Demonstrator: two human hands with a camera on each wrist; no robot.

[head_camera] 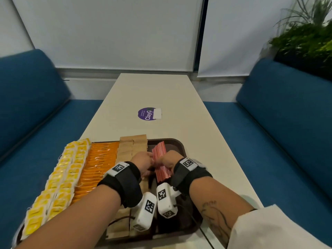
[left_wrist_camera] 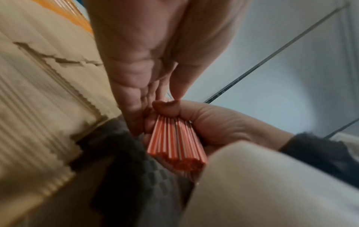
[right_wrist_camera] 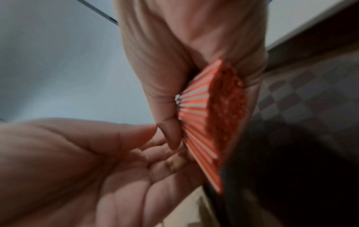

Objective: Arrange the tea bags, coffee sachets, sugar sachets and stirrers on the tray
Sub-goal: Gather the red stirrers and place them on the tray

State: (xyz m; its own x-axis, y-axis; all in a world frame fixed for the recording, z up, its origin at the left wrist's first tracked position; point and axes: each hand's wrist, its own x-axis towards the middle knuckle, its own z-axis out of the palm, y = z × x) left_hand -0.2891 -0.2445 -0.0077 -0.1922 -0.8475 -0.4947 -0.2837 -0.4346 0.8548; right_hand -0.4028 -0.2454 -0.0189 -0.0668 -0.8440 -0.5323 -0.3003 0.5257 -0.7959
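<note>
The right hand [head_camera: 166, 161] has its grip wrapped around a bundle of red-and-white stirrers [head_camera: 161, 163], thumb on one side and fingers curled on the other, so the thin sticks stay packed and cannot roll apart. In the right wrist view their near ends [right_wrist_camera: 225, 106] fan out below the clamp, which suggests the hold is tight at the middle only. The left hand [head_camera: 142, 159] comes in from the left with fingers [left_wrist_camera: 155, 90] nearly straight, their tips against the bundle, likely squaring it up rather than carrying it.

Below the grip lies the dark brown tray [head_camera: 177, 143], its right strip bare; the bundle hovers over that strip, probably the slot meant for it. Just left of the grip run brown paper sachets [head_camera: 133, 144], then orange sachets [head_camera: 102, 159], then yellow tea bags [head_camera: 70, 164] overlapping the tray's left edge. All rests on a pale tabletop [head_camera: 152, 90]; beyond the grip sits a purple sticker [head_camera: 146, 114].
</note>
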